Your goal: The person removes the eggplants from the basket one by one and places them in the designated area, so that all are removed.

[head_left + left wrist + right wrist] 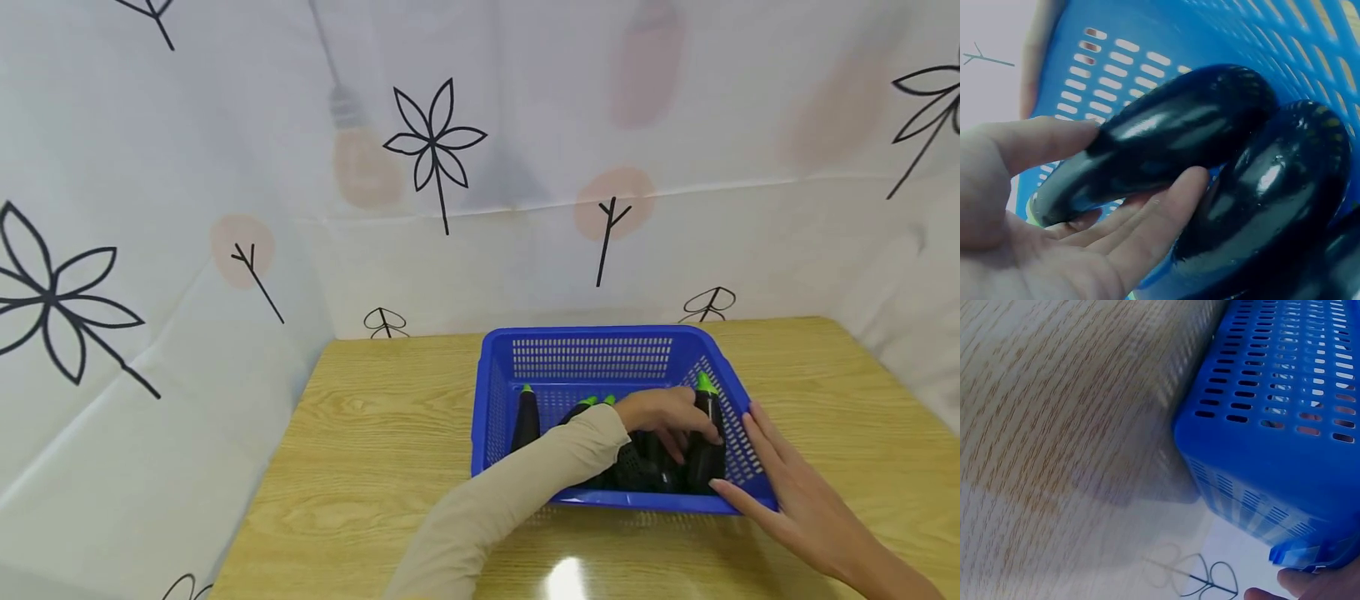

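A blue plastic basket (600, 332) with slotted walls stands on the table and holds several dark eggplants with green stem ends. Inside its right end, my left hand (663, 412) holds one eggplant (705, 467) near the right wall. The left wrist view shows the thumb on one side of that eggplant (1172, 134) and the fingers on the other; a second eggplant (1272, 194) lies beside it. My right hand (802, 508) grips the basket's front right corner, with fingers along the right rim and thumb at the front rim. Only its fingertips (1297, 582) show in the right wrist view.
The wooden table (375, 433) extends to both sides of the basket and in front of it. White fabric (510, 267) with printed plants hangs behind and to the left. Another eggplant (527, 421) leans by the basket's left wall.
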A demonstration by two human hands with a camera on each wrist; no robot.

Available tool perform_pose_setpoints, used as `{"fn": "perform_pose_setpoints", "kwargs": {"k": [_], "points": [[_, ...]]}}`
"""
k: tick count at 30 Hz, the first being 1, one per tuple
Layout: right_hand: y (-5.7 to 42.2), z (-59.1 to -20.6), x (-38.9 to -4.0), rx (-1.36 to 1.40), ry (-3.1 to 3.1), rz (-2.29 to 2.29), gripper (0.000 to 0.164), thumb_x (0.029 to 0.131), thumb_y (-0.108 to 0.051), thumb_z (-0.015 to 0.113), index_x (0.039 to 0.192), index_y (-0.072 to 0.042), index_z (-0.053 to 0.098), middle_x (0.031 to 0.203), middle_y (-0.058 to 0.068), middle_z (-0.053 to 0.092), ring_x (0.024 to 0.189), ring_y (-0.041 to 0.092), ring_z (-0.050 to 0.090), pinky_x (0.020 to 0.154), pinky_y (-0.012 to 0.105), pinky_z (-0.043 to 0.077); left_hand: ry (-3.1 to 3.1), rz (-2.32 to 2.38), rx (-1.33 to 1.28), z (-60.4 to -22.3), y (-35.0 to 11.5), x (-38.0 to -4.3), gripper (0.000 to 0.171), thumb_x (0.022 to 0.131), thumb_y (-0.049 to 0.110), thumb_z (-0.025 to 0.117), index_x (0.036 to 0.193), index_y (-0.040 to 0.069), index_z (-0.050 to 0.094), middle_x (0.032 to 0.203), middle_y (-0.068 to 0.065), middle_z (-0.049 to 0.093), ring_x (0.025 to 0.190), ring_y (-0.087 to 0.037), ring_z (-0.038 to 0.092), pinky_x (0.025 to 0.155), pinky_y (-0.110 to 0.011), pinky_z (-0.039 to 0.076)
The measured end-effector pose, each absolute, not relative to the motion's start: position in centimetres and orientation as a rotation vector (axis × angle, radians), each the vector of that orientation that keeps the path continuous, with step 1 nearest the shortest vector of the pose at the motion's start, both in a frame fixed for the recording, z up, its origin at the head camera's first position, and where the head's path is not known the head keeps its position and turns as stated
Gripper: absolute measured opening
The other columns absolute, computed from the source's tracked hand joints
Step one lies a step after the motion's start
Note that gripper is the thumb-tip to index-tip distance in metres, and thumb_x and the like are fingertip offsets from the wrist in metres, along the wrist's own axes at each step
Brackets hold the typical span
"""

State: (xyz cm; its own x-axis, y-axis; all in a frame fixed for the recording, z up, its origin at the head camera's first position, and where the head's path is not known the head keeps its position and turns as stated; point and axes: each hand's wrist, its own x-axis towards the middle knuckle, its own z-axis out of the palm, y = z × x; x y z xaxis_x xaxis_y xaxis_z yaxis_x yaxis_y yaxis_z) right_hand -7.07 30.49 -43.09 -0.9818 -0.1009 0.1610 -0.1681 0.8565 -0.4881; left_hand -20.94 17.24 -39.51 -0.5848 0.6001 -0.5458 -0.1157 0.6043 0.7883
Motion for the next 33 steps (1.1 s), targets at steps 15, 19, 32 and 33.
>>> {"fn": "perform_pose_setpoints", "kwargs": {"k": [15,19,32,33], "points": [[30.5,-43.5,-7.2,0.248,-2.852,0.813,0.093,0.089,-0.033,0.064,0.152,-0.007,0.001,0.157,0.012,-0.009,0.132,0.058,0.011,0.090,0.078,0.012,1.815,1.412,0.388,-37.7,13.0,-23.2,0.041,0.089,0.016,0.063,0.126,0.013,0.046,0.088,-0.012,0.062,0.071,-0.030,0.065,0.055,-0.045,0.056],[30.6,-43.5,-7.3,0.247,-2.852,0.821,0.094,0.089,-0.033,0.064,0.152,-0.007,0.001,0.157,0.012,-0.010,0.131,0.059,0.013,0.088,0.078,0.016,1.860,1.445,0.389,-36.6,12.2,-23.5,0.048,0.088,0.018,0.065,0.131,0.013,0.044,0.087,-0.011,0.062,0.069,-0.026,0.065,0.055,-0.044,0.056],[30.7,-43.5,-7.5,0.218,-2.902,0.770,0.095,0.090,-0.037,0.062,0.151,-0.004,-0.004,0.155,0.017,-0.015,0.129,0.061,0.008,0.085,0.079,0.017,1.886,1.568,0.397,-34.9,8.3,-23.2,0.047,0.088,0.017,0.067,0.130,0.017,0.046,0.084,-0.011,0.065,0.069,-0.025,0.066,0.056,-0.043,0.056],[30.6,-43.5,-7.5,0.220,-2.902,0.773,0.095,0.090,-0.037,0.062,0.151,-0.004,-0.003,0.155,0.017,-0.014,0.129,0.061,0.007,0.086,0.079,0.016,1.884,1.572,0.397,-34.9,8.0,-23.2,0.048,0.088,0.017,0.067,0.131,0.018,0.046,0.084,-0.011,0.065,0.069,-0.025,0.066,0.056,-0.044,0.056]]}}
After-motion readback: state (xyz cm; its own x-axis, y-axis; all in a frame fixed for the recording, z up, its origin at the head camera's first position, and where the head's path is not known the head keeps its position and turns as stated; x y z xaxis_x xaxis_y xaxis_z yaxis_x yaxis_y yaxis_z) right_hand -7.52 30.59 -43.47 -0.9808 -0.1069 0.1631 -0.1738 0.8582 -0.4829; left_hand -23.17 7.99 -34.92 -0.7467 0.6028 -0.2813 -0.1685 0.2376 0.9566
